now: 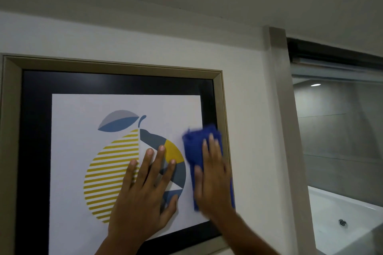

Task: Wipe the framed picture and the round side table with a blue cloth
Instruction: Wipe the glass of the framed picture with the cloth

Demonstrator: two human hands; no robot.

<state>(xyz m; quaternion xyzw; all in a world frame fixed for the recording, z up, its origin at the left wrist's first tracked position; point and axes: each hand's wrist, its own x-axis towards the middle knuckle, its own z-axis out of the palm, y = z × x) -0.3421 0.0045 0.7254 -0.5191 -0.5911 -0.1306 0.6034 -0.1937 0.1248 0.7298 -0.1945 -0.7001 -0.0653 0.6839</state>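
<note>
The framed picture (pixel 116 80) hangs on a white wall, with a beige frame, a black mat and a print of a striped yellow and blue fruit. My left hand (pixel 145 192) lies flat on the glass over the fruit, fingers spread, holding nothing. My right hand (pixel 213 180) presses the blue cloth (pixel 196 145) flat against the glass at the print's right edge, close to the frame's right side. The hand and cloth are blurred. The round side table is out of view.
A beige door jamb (pixel 288 130) stands right of the picture. Beyond it a glass pane (pixel 339 130) shows a tiled bathroom with a white bathtub (pixel 342 213). The ceiling runs close above the frame.
</note>
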